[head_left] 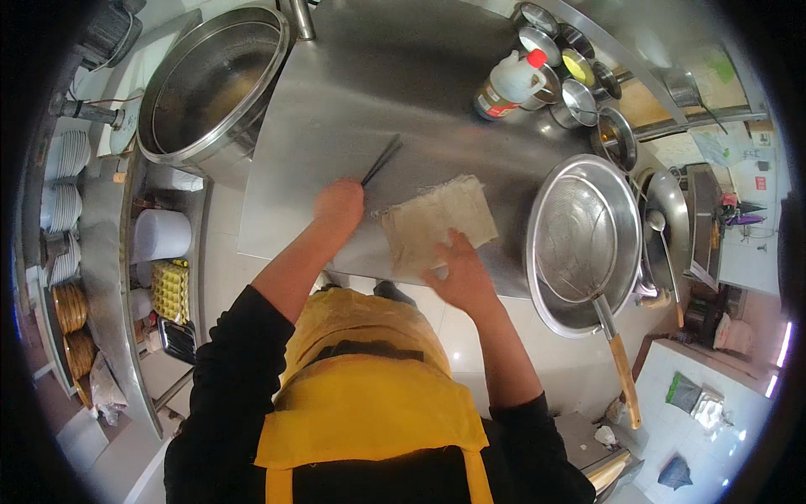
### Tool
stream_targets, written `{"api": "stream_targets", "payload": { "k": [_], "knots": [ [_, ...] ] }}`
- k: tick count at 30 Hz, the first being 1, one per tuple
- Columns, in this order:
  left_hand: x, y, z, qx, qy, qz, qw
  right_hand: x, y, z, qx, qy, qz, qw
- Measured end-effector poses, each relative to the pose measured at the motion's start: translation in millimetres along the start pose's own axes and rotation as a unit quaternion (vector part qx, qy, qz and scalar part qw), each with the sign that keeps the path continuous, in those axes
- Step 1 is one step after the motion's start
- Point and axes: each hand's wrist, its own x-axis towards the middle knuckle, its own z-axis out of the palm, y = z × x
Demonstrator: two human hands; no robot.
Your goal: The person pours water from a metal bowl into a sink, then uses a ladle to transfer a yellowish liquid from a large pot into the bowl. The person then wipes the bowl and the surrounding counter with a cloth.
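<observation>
My left hand (340, 206) is closed around a pair of dark chopsticks (383, 160), whose tips point away over the steel table (336, 109). To its right, a folded beige cloth (437, 220) with a frayed far edge lies flat on the metal. My right hand (460, 273) is at the cloth's near right edge, fingers spread apart and nothing gripped in them. Whether its fingertips press on the cloth or hover just over it, I cannot tell.
A wire strainer (579, 235) with a wooden handle rests in a large steel bowl (544, 294) at right. A white jug (510, 84) with a red cap stands near several metal pots (578, 101). Far left is a large pot (159, 143); shelves hold stacked plates (63, 206).
</observation>
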Motion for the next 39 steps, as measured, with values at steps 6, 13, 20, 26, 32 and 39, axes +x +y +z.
{"api": "stream_targets", "payload": {
  "k": [6, 13, 20, 26, 32, 39],
  "knots": [
    [-27, -57, -15, -0.099, 0.064, 0.007, 0.993, 92, 20, 89, -0.175, 0.231, 0.236, 0.928],
    [-108, -182, -14, -0.490, 0.053, -0.133, 0.860, 212, 13, 67, -0.192, 0.226, 0.208, 0.932],
    [-153, -259, 11, -0.427, 0.180, -0.164, 0.871, 146, -135, 137, -0.131, 0.062, -0.166, 0.975],
    [-195, -295, 30, -0.538, 0.102, -0.337, 0.766, 110, -18, 91, -0.278, 0.065, 0.054, 0.957],
    [-257, -296, 67, -0.511, 0.081, -0.412, 0.750, 343, -37, 53, -0.253, 0.139, 0.076, 0.955],
    [-318, -290, 90, -0.482, 0.107, -0.447, 0.746, 476, -149, 100, -0.261, 0.153, -0.148, 0.941]
  ]
}}
